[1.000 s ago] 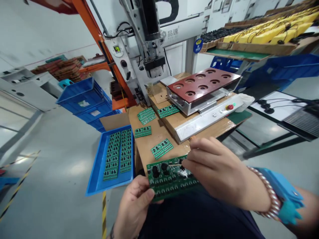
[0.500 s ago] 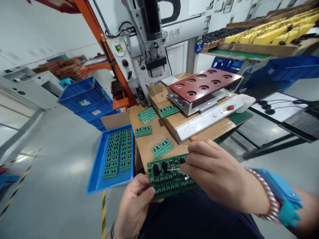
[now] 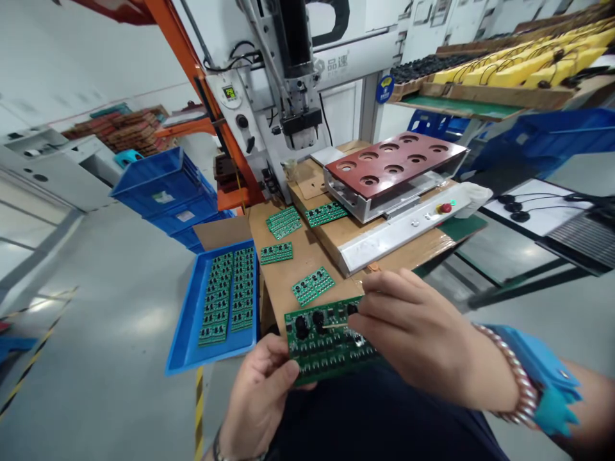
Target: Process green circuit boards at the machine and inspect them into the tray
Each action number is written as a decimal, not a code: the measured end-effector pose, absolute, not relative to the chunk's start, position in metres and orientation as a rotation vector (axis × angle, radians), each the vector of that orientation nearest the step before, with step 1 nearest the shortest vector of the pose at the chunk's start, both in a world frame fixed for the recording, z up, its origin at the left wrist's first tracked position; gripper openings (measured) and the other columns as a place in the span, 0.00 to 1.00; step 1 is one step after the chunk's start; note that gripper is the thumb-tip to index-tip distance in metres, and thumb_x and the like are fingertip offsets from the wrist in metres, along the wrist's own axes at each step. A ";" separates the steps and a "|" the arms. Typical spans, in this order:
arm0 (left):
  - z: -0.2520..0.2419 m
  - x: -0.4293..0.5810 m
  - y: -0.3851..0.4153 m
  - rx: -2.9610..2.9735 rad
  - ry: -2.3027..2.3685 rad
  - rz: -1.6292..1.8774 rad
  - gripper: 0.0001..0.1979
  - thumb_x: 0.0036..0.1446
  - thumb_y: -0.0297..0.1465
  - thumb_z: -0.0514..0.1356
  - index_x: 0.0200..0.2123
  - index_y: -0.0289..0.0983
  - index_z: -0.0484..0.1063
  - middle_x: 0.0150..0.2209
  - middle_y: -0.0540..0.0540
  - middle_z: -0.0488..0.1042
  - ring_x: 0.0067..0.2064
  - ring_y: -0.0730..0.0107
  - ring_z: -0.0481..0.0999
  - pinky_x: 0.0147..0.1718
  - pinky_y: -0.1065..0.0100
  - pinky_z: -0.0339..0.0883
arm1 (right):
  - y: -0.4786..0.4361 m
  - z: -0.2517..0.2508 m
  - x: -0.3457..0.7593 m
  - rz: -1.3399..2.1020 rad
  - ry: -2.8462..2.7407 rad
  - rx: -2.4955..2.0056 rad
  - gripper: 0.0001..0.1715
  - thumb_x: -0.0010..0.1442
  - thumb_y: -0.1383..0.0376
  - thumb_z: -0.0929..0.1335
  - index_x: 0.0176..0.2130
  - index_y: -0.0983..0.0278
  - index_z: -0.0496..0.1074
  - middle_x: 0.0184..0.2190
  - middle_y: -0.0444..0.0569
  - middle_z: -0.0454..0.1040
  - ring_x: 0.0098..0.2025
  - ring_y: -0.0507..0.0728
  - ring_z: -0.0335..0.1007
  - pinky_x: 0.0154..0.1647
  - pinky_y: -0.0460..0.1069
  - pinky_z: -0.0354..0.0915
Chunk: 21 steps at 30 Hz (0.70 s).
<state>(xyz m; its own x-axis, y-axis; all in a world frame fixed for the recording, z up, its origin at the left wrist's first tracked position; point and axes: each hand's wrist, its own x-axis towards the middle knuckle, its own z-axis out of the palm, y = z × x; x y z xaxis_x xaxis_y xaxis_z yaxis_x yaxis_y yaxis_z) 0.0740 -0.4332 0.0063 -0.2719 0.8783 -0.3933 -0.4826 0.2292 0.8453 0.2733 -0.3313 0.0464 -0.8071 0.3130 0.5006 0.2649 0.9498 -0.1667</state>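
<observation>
A green circuit board (image 3: 321,358) with round black parts is gripped at its left end by my left hand (image 3: 264,384), thumb on top. Over the board's right part, my right hand (image 3: 403,326) pinches a thin pale stick (image 3: 336,326). The stick's tip touches or nearly touches a black part on the board. My right fingers hide the board's upper right corner. Just beyond the held board, another green board (image 3: 313,285) lies on the brown table (image 3: 283,282). Farther back are a small board (image 3: 277,253), several overlapping boards (image 3: 284,223) and one more board (image 3: 326,214).
A blue tray (image 3: 180,339) with rows of boards stands at the left, near stacked blue crates (image 3: 158,192). Behind the table rises a machine head (image 3: 300,115). A red plate with round holes (image 3: 394,163) sits above a metal rail (image 3: 398,227) bearing a red button (image 3: 445,208).
</observation>
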 end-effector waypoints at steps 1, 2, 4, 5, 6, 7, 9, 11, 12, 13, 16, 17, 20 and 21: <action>0.006 0.073 -0.433 0.446 1.240 1.376 0.11 0.36 0.29 0.72 0.24 0.37 0.74 0.20 0.52 0.74 0.22 0.73 0.73 0.21 0.74 0.69 | -0.331 0.047 0.273 0.119 -2.552 -0.407 0.09 0.60 0.71 0.60 0.35 0.67 0.70 0.30 0.49 0.68 0.38 0.57 0.55 0.38 0.53 0.54; 0.005 0.073 -0.433 0.455 1.230 1.369 0.10 0.36 0.29 0.72 0.24 0.36 0.74 0.20 0.52 0.74 0.22 0.73 0.73 0.21 0.74 0.69 | -0.331 0.047 0.273 0.117 -2.549 -0.408 0.09 0.60 0.71 0.60 0.35 0.67 0.70 0.30 0.49 0.68 0.38 0.57 0.55 0.38 0.53 0.54; 0.004 0.072 -0.433 0.459 1.219 1.385 0.10 0.37 0.29 0.71 0.24 0.37 0.74 0.20 0.52 0.75 0.22 0.73 0.73 0.21 0.74 0.69 | -0.331 0.047 0.273 0.108 -2.547 -0.404 0.09 0.60 0.71 0.60 0.36 0.67 0.70 0.30 0.49 0.68 0.38 0.57 0.55 0.37 0.53 0.54; 0.004 0.071 -0.433 0.453 1.218 1.394 0.10 0.37 0.29 0.71 0.24 0.37 0.74 0.21 0.52 0.75 0.22 0.73 0.73 0.21 0.74 0.69 | -0.331 0.047 0.274 0.102 -2.545 -0.405 0.09 0.60 0.70 0.60 0.36 0.67 0.70 0.30 0.49 0.68 0.38 0.57 0.55 0.37 0.53 0.54; 0.004 0.071 -0.433 0.448 1.218 1.395 0.10 0.37 0.29 0.72 0.24 0.37 0.74 0.21 0.52 0.75 0.22 0.73 0.73 0.21 0.74 0.69 | -0.331 0.047 0.274 0.097 -2.546 -0.406 0.09 0.60 0.70 0.60 0.36 0.67 0.70 0.30 0.49 0.68 0.37 0.57 0.54 0.37 0.53 0.54; 0.004 0.071 -0.433 0.444 1.222 1.395 0.10 0.37 0.29 0.72 0.24 0.37 0.74 0.21 0.52 0.75 0.22 0.73 0.73 0.21 0.73 0.69 | -0.331 0.047 0.275 0.095 -2.544 -0.406 0.09 0.60 0.70 0.60 0.36 0.67 0.70 0.30 0.49 0.67 0.37 0.57 0.54 0.37 0.53 0.54; 0.004 0.071 -0.433 0.449 1.224 1.386 0.10 0.36 0.29 0.72 0.24 0.37 0.74 0.21 0.52 0.75 0.22 0.73 0.73 0.21 0.73 0.69 | -0.331 0.047 0.277 0.099 -2.543 -0.412 0.09 0.60 0.71 0.60 0.35 0.67 0.69 0.29 0.49 0.67 0.37 0.56 0.55 0.38 0.53 0.54; 0.003 0.071 -0.433 0.462 1.224 1.387 0.10 0.36 0.29 0.72 0.24 0.37 0.74 0.21 0.52 0.75 0.22 0.73 0.73 0.21 0.73 0.69 | -0.331 0.046 0.278 0.106 -2.548 -0.423 0.09 0.60 0.71 0.60 0.35 0.67 0.69 0.30 0.49 0.67 0.38 0.57 0.55 0.38 0.53 0.54; 0.003 0.071 -0.433 0.466 1.223 1.394 0.10 0.37 0.29 0.71 0.24 0.37 0.74 0.20 0.52 0.75 0.22 0.73 0.73 0.21 0.73 0.69 | -0.332 0.046 0.279 0.109 -2.551 -0.426 0.09 0.60 0.71 0.60 0.35 0.67 0.69 0.30 0.49 0.67 0.38 0.57 0.55 0.38 0.54 0.54; 0.003 0.071 -0.434 0.465 1.222 1.403 0.09 0.37 0.29 0.71 0.24 0.37 0.74 0.21 0.53 0.75 0.23 0.73 0.73 0.21 0.74 0.69 | -0.332 0.045 0.280 0.109 -2.551 -0.428 0.09 0.60 0.71 0.60 0.35 0.67 0.69 0.30 0.49 0.67 0.39 0.57 0.55 0.38 0.54 0.54; 0.001 0.070 -0.434 0.460 1.212 1.412 0.09 0.38 0.29 0.71 0.24 0.38 0.75 0.21 0.53 0.75 0.23 0.73 0.74 0.21 0.74 0.70 | -0.333 0.045 0.280 0.110 -2.542 -0.421 0.08 0.60 0.70 0.61 0.34 0.67 0.69 0.30 0.49 0.67 0.39 0.57 0.55 0.38 0.54 0.54; 0.001 0.070 -0.435 0.459 1.208 1.409 0.09 0.37 0.28 0.71 0.24 0.38 0.75 0.21 0.53 0.76 0.23 0.73 0.74 0.21 0.74 0.70 | -0.334 0.045 0.280 0.112 -2.543 -0.416 0.08 0.60 0.70 0.61 0.34 0.67 0.69 0.30 0.49 0.67 0.39 0.57 0.55 0.38 0.53 0.54; -0.001 0.069 -0.435 0.461 1.204 1.396 0.09 0.37 0.28 0.71 0.24 0.38 0.75 0.21 0.53 0.76 0.23 0.73 0.74 0.21 0.73 0.70 | -0.334 0.045 0.279 0.117 -2.555 -0.408 0.08 0.60 0.69 0.61 0.35 0.67 0.69 0.30 0.49 0.66 0.37 0.56 0.54 0.36 0.53 0.53; -0.001 0.068 -0.435 0.459 1.203 1.396 0.09 0.37 0.29 0.71 0.25 0.38 0.76 0.22 0.53 0.76 0.23 0.73 0.74 0.22 0.74 0.70 | -0.333 0.045 0.279 0.119 -2.562 -0.409 0.08 0.60 0.69 0.61 0.35 0.67 0.69 0.30 0.49 0.66 0.37 0.56 0.54 0.36 0.53 0.53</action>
<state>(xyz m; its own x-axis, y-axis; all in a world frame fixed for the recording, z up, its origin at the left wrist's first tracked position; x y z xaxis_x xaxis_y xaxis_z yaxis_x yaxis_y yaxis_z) 0.0683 -0.4351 -0.0009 -0.2456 0.8982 -0.3645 -0.4931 0.2080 0.8447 0.2794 -0.3332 0.0448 -0.8093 0.3122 0.4975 0.2649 0.9500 -0.1653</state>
